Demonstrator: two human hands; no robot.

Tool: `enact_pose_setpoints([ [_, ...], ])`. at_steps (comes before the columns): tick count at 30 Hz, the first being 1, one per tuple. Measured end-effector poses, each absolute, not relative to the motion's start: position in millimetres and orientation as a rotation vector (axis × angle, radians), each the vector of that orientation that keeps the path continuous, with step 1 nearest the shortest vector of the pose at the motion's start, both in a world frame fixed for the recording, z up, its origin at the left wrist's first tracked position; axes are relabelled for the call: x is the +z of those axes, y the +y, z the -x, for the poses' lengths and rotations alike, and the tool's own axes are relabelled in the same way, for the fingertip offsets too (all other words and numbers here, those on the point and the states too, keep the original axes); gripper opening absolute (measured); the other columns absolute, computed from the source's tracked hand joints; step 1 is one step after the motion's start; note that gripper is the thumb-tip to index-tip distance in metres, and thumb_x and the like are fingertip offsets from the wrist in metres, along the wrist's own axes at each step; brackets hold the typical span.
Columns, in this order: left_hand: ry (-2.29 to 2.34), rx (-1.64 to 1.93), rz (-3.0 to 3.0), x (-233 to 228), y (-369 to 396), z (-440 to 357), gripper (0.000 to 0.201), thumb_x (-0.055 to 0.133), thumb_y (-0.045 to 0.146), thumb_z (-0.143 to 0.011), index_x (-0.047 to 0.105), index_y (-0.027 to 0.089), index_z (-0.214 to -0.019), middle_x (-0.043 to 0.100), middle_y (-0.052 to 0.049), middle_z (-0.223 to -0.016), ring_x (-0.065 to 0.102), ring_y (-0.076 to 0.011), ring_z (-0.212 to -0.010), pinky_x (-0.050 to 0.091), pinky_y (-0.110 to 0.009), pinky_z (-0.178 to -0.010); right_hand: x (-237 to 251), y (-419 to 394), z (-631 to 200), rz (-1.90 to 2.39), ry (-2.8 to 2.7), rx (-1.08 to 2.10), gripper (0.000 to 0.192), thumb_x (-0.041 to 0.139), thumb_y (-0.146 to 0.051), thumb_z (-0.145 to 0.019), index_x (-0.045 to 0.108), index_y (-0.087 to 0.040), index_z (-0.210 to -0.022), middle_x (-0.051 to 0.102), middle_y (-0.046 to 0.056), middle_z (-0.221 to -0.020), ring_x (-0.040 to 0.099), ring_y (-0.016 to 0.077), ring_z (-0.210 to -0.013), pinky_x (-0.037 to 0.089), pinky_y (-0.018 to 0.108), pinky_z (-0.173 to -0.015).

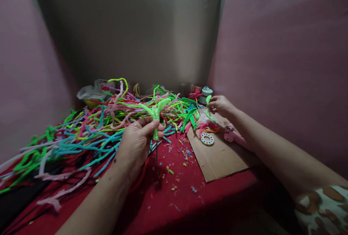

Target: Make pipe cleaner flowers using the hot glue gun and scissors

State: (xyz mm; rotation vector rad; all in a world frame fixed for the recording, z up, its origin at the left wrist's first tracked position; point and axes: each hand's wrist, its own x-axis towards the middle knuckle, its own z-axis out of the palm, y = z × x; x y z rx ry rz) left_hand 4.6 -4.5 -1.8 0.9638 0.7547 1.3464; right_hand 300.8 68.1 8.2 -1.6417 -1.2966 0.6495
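Pipe-cleaner stem point(156, 119), light green: held upright in the left hand point(136, 144), pinched low between thumb and fingers. Long axis near vertical, tilted a little toward the far edge of the desk; two leaf-like arms fork outward at the top, and a thin dark wire point(157, 159) runs down from its base toward the red cloth point(174, 198). It stands above the middle of the desk, just in front of the heap.

Green strip point(208, 106): short curved piece, pinched in the closed fingers of the right hand point(220, 105) near the far right corner, over the cardboard sheet point(220, 155). It hangs roughly top to bottom, bending at its lower end.

Handling note, as a judgement: the stem grip is best kept low and firm so the fork stays free; any new strip would seat best if laid along the stem's axis and wound tight, with the wire kept straight below.

Heap of pipe cleaners point(89, 126): many colours, spread from the left edge to the centre.

White ring point(207, 139): flat, perforated, on the cardboard.

Pink tool point(233, 135): beside the right wrist, possibly a glue gun; the view is too partial to be sure.

Pale spool point(206, 93): at the far edge, by the back wall.

Cuttings point(185, 155): small coloured scraps scattered on the cloth.
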Motion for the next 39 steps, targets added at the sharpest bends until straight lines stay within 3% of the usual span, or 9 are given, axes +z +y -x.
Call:
enact_pose_setpoints([
  [6, 0.584, 1.367, -0.872, -4.1, -1.5, -5.6, 0.020, 0.073, 0.009, -0.062, 0.055, 0.014, -0.069, 0.062, -0.001, -0.058, 0.058, -0.0112, -0.051, 0.046, -0.020, -0.047, 11.0, 32.1, -257.7, 1.121, -1.337, 0.997, 0.018, 0.069, -0.018, -0.056, 0.058, -0.014, -0.069, 0.053, -0.004, -0.057, 0.042, 0.0053, -0.041, 0.036, 0.022, -0.043],
  [14, 0.445, 1.279, -0.835, -7.1, -6.1, -5.0, 0.015, 0.067, 0.010, -0.071, 0.054, 0.015, -0.066, 0.060, -0.001, -0.063, 0.054, -0.0093, -0.052, 0.047, -0.023, -0.053, -1.6, -2.2, -200.0, 0.766, -1.100, 1.451, 0.014, 0.072, -0.016, -0.057, 0.061, -0.013, -0.066, 0.053, -0.003, -0.055, 0.045, 0.0071, -0.048, 0.034, 0.022, -0.046],
  [21, 0.480, 1.238, -0.845, -6.5, -8.2, -6.4, 0.016, 0.072, 0.011, -0.067, 0.056, 0.013, -0.069, 0.059, -0.001, -0.063, 0.055, -0.0100, -0.055, 0.050, -0.025, -0.058, -2.4, -11.1, -175.1, 0.690, -1.034, 1.529, 0.013, 0.074, -0.013, -0.057, 0.063, -0.015, -0.062, 0.054, -0.002, -0.060, 0.045, 0.0074, -0.054, 0.038, 0.024, -0.056],
  [27, 0.431, 1.219, -0.859, -1.2, -17.3, -11.7, 0.014, 0.073, 0.014, -0.067, 0.059, 0.013, -0.064, 0.060, -0.001, -0.062, 0.059, -0.0139, -0.064, 0.054, -0.031, -0.070, -4.2, -9.7, -167.1, 0.609, -0.997, 1.581, 0.015, 0.075, -0.014, -0.058, 0.061, -0.016, -0.061, 0.043, -0.006, -0.054, 0.038, 0.0078, -0.052, 0.042, 0.026, -0.057],
  [39, 0.402, 1.301, -0.977, -4.1, -17.7, -12.5, 0.016, 0.073, 0.015, -0.069, 0.059, 0.014, -0.061, 0.061, -0.001, -0.066, 0.059, -0.0113, -0.069, 0.051, -0.025, -0.075, -8.2, -17.7, -161.0, 0.602, -0.981, 1.609, 0.010, 0.065, -0.009, -0.055, 0.065, -0.015, -0.063, 0.059, 0.000, -0.062, 0.048, 0.0089, -0.057, 0.039, 0.024, -0.058],
])
